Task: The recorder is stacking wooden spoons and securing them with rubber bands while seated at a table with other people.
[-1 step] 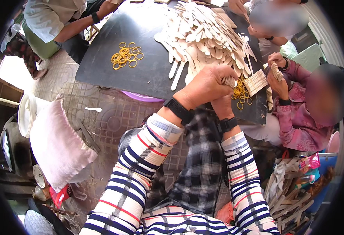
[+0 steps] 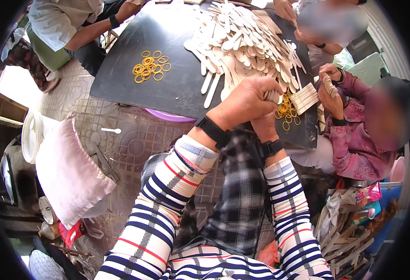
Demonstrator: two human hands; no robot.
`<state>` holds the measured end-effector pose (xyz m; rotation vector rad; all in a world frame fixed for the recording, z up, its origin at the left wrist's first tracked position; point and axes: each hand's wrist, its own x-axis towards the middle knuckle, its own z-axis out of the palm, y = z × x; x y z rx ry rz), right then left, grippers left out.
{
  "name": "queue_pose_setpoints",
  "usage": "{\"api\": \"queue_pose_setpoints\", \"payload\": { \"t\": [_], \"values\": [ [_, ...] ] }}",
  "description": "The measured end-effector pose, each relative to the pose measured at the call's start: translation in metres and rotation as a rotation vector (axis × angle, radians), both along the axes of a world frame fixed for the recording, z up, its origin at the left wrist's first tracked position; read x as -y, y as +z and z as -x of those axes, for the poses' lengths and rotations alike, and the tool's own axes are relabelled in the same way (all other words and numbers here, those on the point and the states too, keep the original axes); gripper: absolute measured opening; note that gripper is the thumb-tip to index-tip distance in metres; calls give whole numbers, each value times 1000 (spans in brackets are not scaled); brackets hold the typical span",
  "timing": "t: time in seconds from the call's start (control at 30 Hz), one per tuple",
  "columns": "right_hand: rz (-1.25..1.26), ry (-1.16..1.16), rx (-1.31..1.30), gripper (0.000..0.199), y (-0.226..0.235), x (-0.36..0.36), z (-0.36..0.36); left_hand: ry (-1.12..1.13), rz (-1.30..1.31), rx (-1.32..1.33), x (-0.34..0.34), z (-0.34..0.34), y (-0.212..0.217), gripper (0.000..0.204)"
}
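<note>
My left hand (image 2: 247, 100) is closed around a bundle of wooden spoons (image 2: 271, 97), whose stacked rounded ends show beside its fingers. Close below it, my right hand (image 2: 264, 126) is partly covered by the left, and its fingers are hidden. Beyond my hands, a large heap of loose wooden spoons (image 2: 242, 42) lies on the black table (image 2: 121, 79). Yellow rubber bands (image 2: 286, 112) lie just right of my hands, touching or close to a neat flat stack of wooden sticks (image 2: 305, 98). Another cluster of yellow rubber bands (image 2: 144, 71) is on the table's left part.
A co-worker in a pink jacket (image 2: 354, 107) holds a bundle of spoons at right; other people sit at the far side. A pale pink cushion (image 2: 72, 172) and a white bucket (image 2: 31, 136) stand left. One spoon (image 2: 111, 130) lies on the floor. Wood scraps (image 2: 345, 242) fill the lower right.
</note>
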<state>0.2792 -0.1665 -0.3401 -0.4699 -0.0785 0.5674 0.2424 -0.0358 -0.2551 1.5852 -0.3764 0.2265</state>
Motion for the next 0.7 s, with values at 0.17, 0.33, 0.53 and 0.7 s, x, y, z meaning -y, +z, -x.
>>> {"api": "queue_pose_setpoints", "payload": {
  "t": [0.17, 0.33, 0.53, 0.7],
  "values": [
    [379, -99, 230, 35, 3, 1, 3, 28, 35, 28, 7, 1, 1, 23],
    [1033, -323, 947, 40, 32, 2, 45, -38, -6, -21, 6, 15, 16, 23],
    [1083, -482, 1076, 25, 42, 8, 60, -29, 25, -57, 18, 17, 12, 25],
    [905, -43, 511, 7, 45, 17, 64, -17, 70, -180, 20, 16, 11, 27]
  ]
}}
